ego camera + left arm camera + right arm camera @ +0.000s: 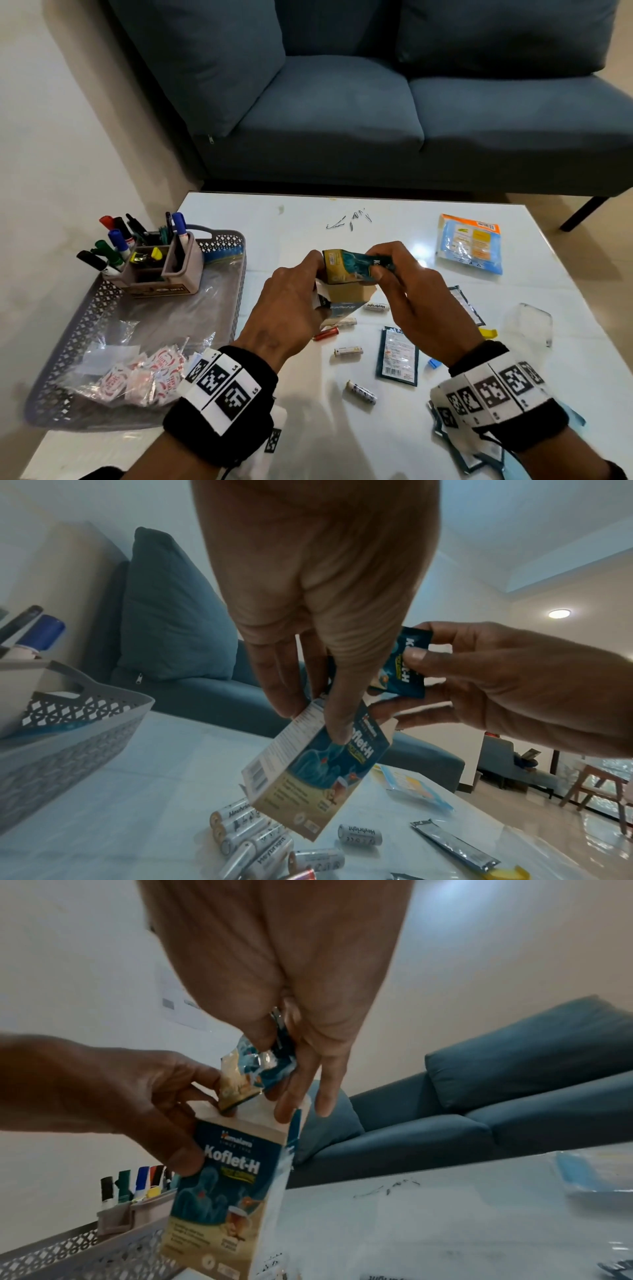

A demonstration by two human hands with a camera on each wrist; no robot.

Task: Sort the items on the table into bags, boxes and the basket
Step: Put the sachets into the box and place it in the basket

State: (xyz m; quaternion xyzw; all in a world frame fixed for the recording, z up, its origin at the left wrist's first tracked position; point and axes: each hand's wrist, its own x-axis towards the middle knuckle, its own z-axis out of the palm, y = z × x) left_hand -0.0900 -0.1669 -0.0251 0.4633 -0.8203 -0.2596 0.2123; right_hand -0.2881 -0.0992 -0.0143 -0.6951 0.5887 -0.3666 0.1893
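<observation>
Mid-frame: left hand [287, 308] gripping open carton [222, 1191], right hand [407, 294] pinching sachet [356, 267] at its mouth. Boxing step; next, sliding it straight down inside.

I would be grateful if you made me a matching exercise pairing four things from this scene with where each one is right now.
Things:
1. Koflet-H box
2. teal sachet
3. marker organiser
4. loose batteries

Places:
a. lying on the white table
b. standing in the grey basket
c. gripped by the left hand, top flap open
d. pinched by the right hand above the box

Pairs: 1-c, 2-d, 3-b, 4-a
</observation>
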